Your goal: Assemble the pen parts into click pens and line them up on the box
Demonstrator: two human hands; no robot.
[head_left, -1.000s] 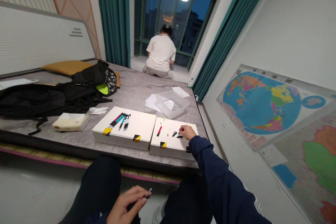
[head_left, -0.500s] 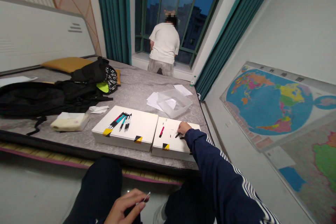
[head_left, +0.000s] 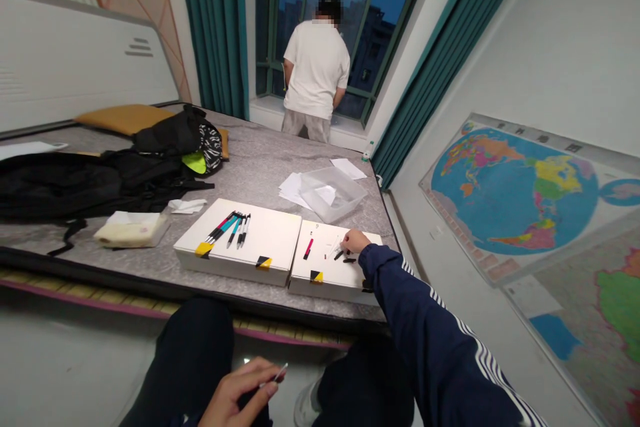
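Observation:
Low in the view, above my knees, my left hand (head_left: 245, 390) pinches a thin pale stick (head_left: 281, 372) that looks like a pen refill. My right hand (head_left: 354, 241) reaches to the smaller white box (head_left: 320, 240), its fingers closed low over the lid among small pen parts. What those fingertips grip is hidden. Thin white sticks and black pen pieces (head_left: 349, 260) lie beside them. Left of these is a pink-red pen barrel (head_left: 309, 249) with a dark end. On the larger white box (head_left: 273, 233) rest several pens (head_left: 233, 230), with red, teal, white and black bodies.
Behind the boxes stands a clear plastic bin (head_left: 334, 197) partly over white papers (head_left: 290, 190). To the left lie a tissue pack (head_left: 131, 230), a crumpled tissue (head_left: 187, 206) and a black backpack (head_left: 65, 183). A person (head_left: 316, 73) stands by the window, back turned.
My right hand has shifted slightly right, showing more of the black pieces and white sticks. My left hand keeps its pinch. The person at the window has straightened up somewhat.

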